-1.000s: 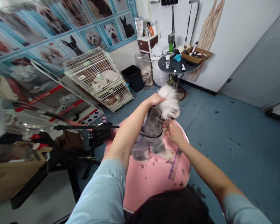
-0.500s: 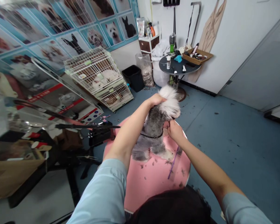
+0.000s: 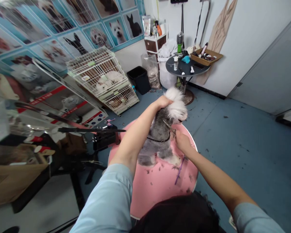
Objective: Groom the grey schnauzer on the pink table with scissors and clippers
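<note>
A grey dog (image 3: 159, 127) with a fluffy white head (image 3: 176, 105) sits on a round pink table (image 3: 150, 191), facing right. My left hand (image 3: 163, 102) is closed on the hair at the back of its head. In my right hand (image 3: 183, 141) is a pair of scissors (image 3: 171, 128), the blades pointing up and left against the side of the dog's neck. Around the base of the neck runs a dark loop (image 3: 160, 140). On the tabletop, below my right hand, lies a purple comb (image 3: 179, 171) among loose tufts of clipped hair.
A black arm (image 3: 92, 130) reaches in from the left to the table's edge. Behind stand wire cages (image 3: 99, 76) with animals inside, a black bin (image 3: 138, 79) and a dark round table (image 3: 171, 66) bearing a brown basket (image 3: 217, 57). Hair tufts dot the blue floor (image 3: 232, 142).
My right hand has lowered slightly and turned, and the scissors now show plainly against the neck. The left hand keeps its hold, and the dog's head has shifted only a little.
</note>
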A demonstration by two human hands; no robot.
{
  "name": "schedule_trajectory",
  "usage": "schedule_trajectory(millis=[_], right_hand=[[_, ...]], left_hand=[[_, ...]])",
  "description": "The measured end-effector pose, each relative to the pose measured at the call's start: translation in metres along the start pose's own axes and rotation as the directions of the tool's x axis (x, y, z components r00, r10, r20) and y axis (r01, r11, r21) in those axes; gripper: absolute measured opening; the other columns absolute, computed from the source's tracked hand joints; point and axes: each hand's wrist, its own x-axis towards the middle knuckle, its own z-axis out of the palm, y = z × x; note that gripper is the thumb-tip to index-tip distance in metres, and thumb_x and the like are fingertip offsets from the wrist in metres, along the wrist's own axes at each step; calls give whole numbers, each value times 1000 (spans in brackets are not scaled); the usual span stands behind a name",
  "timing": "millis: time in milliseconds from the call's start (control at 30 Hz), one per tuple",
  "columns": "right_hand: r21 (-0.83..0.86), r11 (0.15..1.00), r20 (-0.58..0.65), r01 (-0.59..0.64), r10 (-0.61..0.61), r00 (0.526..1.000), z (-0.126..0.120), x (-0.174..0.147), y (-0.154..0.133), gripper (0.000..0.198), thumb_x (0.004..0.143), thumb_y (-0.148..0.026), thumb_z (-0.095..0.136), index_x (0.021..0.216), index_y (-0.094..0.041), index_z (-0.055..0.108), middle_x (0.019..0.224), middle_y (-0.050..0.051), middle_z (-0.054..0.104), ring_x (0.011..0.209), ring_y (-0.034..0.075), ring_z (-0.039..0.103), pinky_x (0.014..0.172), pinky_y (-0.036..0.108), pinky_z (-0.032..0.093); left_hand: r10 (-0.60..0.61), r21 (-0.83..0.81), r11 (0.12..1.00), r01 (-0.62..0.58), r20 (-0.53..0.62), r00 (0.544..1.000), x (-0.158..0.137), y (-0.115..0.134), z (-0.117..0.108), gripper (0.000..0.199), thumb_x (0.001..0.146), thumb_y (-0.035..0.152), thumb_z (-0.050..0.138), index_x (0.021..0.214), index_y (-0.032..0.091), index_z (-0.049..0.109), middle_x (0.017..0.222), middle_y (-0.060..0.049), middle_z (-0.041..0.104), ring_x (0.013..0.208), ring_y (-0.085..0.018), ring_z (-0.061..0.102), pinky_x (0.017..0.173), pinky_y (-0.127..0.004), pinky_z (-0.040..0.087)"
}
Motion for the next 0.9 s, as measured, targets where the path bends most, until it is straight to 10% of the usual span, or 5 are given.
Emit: schedule_trajectory(millis=[333,900], right_hand=[[-8,1000,-17,-3,3,1000,0,12,3,29,100,-14,41,117,-12,64,105,17,74,93,26,68,74,32,46],[16,999,22,-31,30,999,-22,28,3,32,97,-5,41,121,-12,61,114,19,73,98,26,68,78,33,46]], left_hand=[[64,32,997,-64,15,998,8,-5,-2,37,77,10,82,114,7,80,131,-15,77,125,-27,72,111,-32,53],[61,-13,998,-61,19,998,27,-24,-9,39,70,20,88,107,10,83,125,-16,79,119,-30,74,109,-35,54]])
